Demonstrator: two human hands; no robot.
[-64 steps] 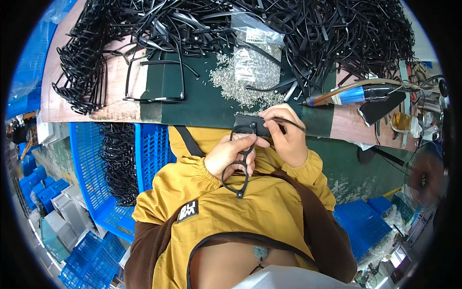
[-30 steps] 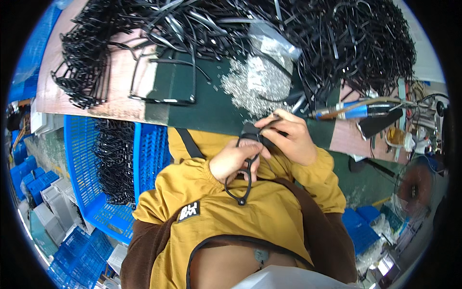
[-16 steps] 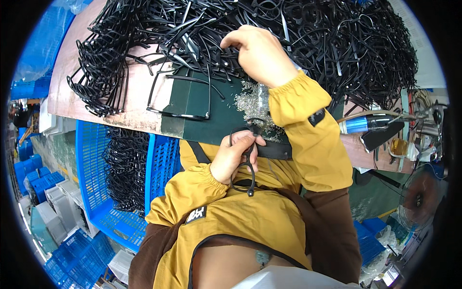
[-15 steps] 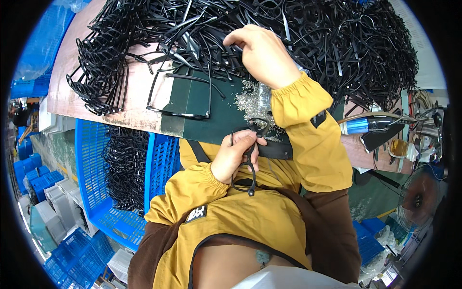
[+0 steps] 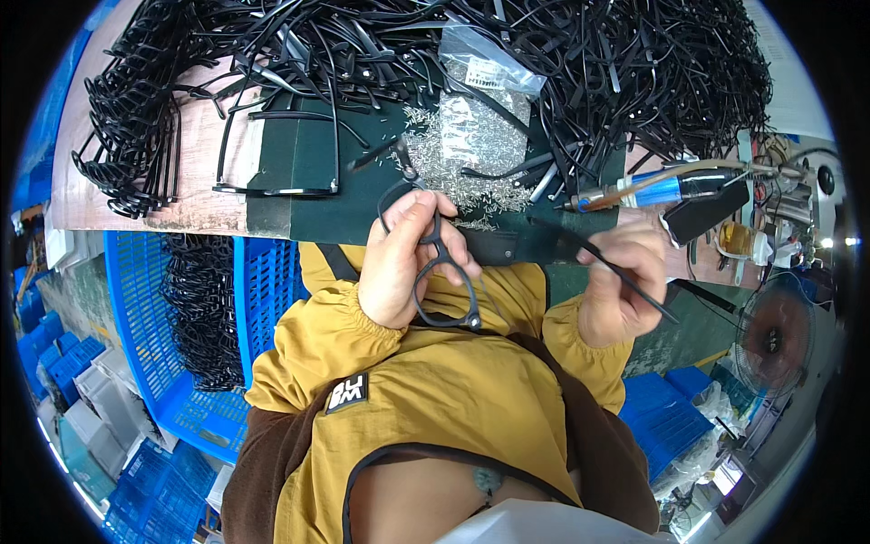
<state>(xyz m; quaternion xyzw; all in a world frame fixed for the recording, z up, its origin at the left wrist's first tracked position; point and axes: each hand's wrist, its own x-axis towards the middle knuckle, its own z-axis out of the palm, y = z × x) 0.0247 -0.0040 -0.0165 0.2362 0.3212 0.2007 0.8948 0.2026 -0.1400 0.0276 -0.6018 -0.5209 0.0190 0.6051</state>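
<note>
Gripped in my left hand (image 5: 403, 258) is a black eyeglass frame (image 5: 474, 308), tilted, one rim hanging below the fingers. A dark piece sticks up from its upper end, partly blurred. My right hand (image 5: 627, 283), apart from it on the right, pinches a black eyeglass temple (image 5: 651, 301) that slants up toward the middle. Beyond the left hand, tiny metal screws (image 5: 421, 154) lie scattered on the dark green mat (image 5: 308, 150) beside a clear plastic bag (image 5: 485, 127) with more of them. A pair of black glasses (image 5: 276, 191) rests on the mat to the left.
Loose black temples (image 5: 381, 54) and a big tangled heap (image 5: 671, 72) cover the far table. Stacked frames (image 5: 118, 136) stand at far left. A blue hand tool (image 5: 657, 190) lies right. Below left is a blue crate (image 5: 136, 308) of black frames; a fan (image 5: 775, 340) stands lower right.
My right hand has come back from the heap to the near right, now holding a temple. The plastic bag it covered shows fully. My left hand still holds the frame.
</note>
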